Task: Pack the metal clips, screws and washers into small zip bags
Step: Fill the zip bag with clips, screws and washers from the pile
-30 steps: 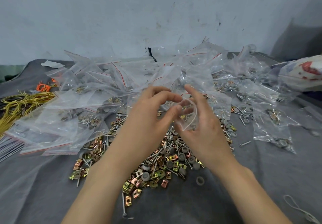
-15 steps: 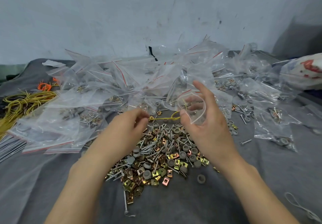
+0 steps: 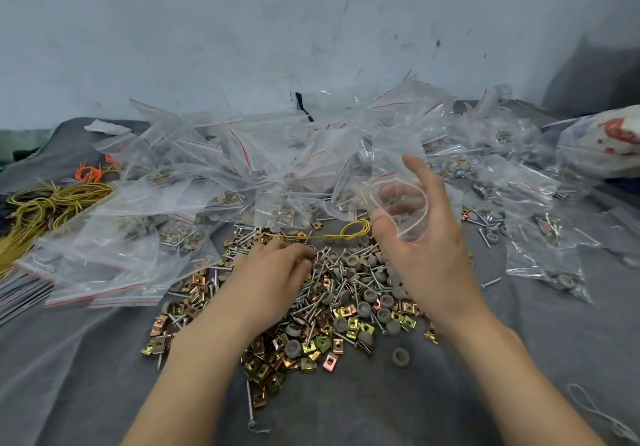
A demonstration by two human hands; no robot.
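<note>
A loose heap of gold and copper metal clips [image 3: 313, 352], silver screws [image 3: 327, 274] and grey round washers [image 3: 363, 308] lies on the grey cloth [image 3: 502, 369] in front of me. My right hand [image 3: 426, 248] holds a small clear zip bag [image 3: 401, 208] above the heap, thumb and fingers spreading its mouth wide. My left hand [image 3: 273, 272] is down on the heap's far side, fingertips curled among the screws; what they pinch, if anything, is hidden.
Many filled zip bags [image 3: 221, 175] with red seal lines pile across the back and right. Yellow wire bundles [image 3: 45, 210] and orange ties [image 3: 88, 173] lie at the left, one yellow wire loop [image 3: 353, 229] by the heap. A printed bag [image 3: 609, 140] sits far right.
My left hand left the bag's mouth and dropped onto the heap of screws. My right hand kept the bag open and lifted slightly to the right.
</note>
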